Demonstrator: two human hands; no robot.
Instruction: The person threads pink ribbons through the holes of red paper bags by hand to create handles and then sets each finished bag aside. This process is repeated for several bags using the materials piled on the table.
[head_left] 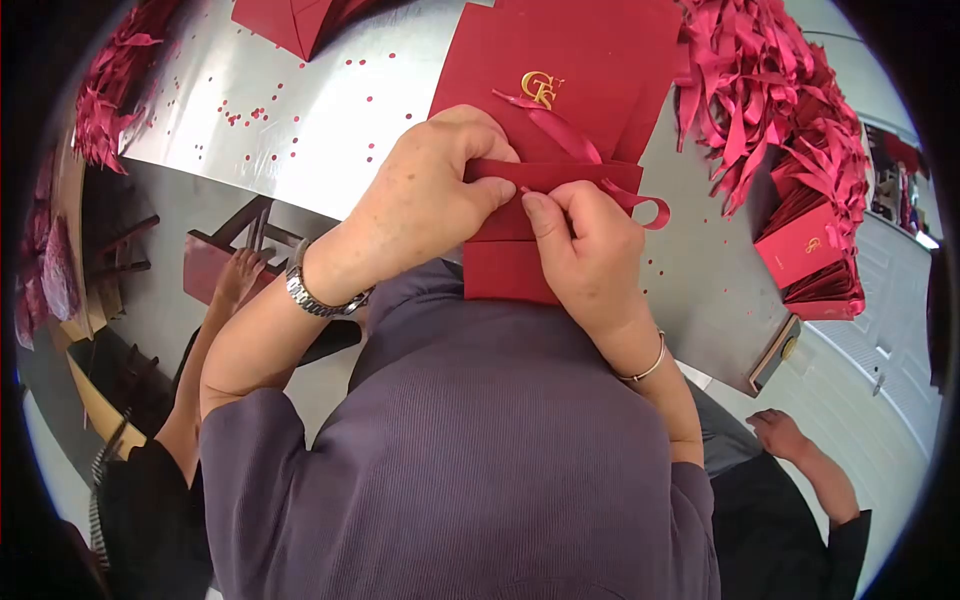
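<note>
A red paper bag (500,268) is held flat at the table's near edge, against my body. My left hand (430,190) pinches its upper edge between thumb and fingers. My right hand (592,245) is closed beside it, thumb against forefinger, on a thin red ribbon (655,212). A small bit of red shows at the thumb tip, and a loop of ribbon sticks out to the right. Just beyond my hands lies another flat red bag (610,70) with gold letters, and a glossy ribbon piece (562,135) rests over it.
Bundles of red bags with ribbons (750,100) hang over the table's right side, and more ribbons (115,90) are at the far left. Small red paper dots (255,115) litter the metal table (320,130). People sit on both sides; a hand (780,433) shows at right.
</note>
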